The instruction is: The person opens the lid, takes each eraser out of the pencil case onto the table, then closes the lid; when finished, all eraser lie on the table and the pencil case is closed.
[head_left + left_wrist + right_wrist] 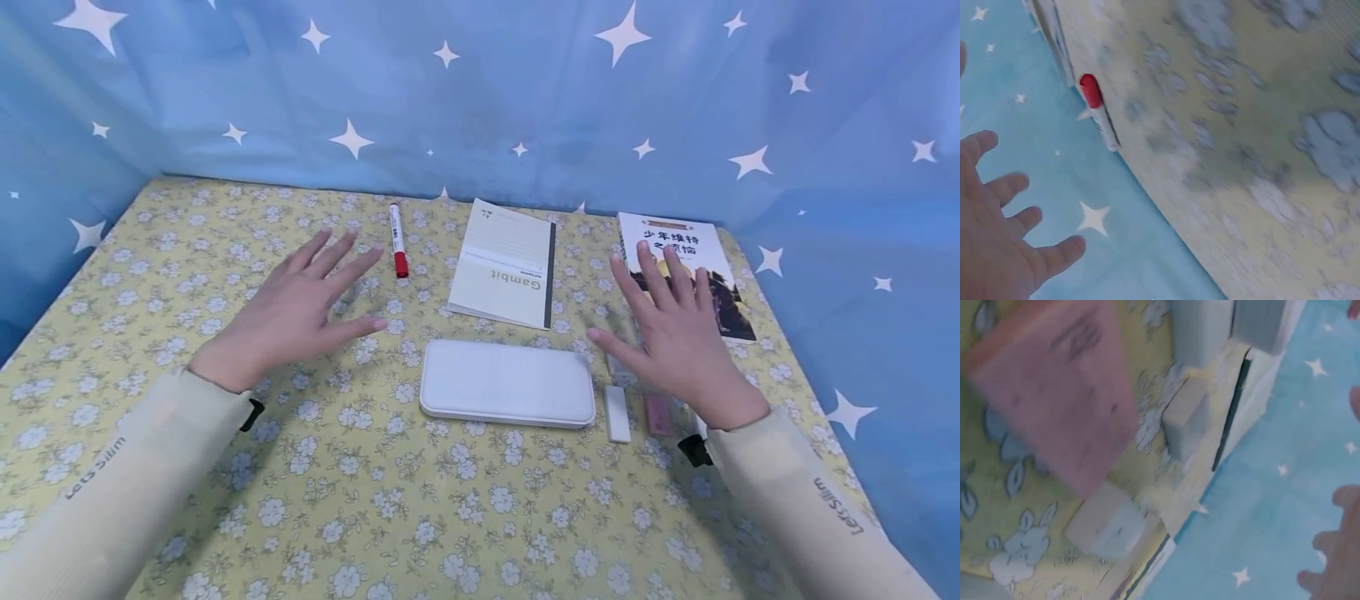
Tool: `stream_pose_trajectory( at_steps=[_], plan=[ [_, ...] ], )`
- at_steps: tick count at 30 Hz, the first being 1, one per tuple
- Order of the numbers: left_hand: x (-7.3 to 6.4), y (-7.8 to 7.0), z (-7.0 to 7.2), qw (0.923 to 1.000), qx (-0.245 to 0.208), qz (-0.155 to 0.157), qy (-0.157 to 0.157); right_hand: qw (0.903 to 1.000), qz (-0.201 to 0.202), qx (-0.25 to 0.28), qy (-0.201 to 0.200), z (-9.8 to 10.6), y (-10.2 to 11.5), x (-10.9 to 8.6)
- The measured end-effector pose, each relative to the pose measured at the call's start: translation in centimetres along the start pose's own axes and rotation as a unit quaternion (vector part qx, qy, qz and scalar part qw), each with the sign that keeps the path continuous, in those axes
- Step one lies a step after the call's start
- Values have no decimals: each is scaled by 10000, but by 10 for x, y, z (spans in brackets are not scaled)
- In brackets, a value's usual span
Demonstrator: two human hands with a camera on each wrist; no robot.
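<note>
My left hand hovers above the left part of the table with its fingers spread, holding nothing; a red-capped marker lies just beyond its fingertips. The right hand, also spread and holding nothing, is over the right side and partly covers a book with a white and dark cover. Between the hands lies a closed white case. Beside the case are a white eraser-like block and a pink one. Smaller pale blocks show in the right wrist view.
Behind the case is a cream notebook with a dark spine. A yellow floral cloth covers the table. Blue star-patterned curtain stands along the back and sides.
</note>
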State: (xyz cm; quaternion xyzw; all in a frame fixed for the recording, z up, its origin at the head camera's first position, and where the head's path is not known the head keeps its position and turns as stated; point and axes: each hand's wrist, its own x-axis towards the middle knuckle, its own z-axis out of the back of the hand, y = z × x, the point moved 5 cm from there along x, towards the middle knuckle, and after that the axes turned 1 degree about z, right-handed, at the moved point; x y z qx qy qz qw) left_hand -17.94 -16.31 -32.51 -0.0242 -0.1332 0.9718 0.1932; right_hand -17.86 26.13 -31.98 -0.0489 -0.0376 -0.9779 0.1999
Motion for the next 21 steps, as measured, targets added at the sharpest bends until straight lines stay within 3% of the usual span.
stream_pose_trajectory(
  at_steps=[10, 21],
  plan=[
    [-2, 15, -10, 9977, 550, 399, 83, 9992, -142, -260, 263, -8, -10, -5],
    [-3, 16, -6, 9961, 775, 406, -66, 9989, -212, -336, 252, -12, -13, -8]
  ],
)
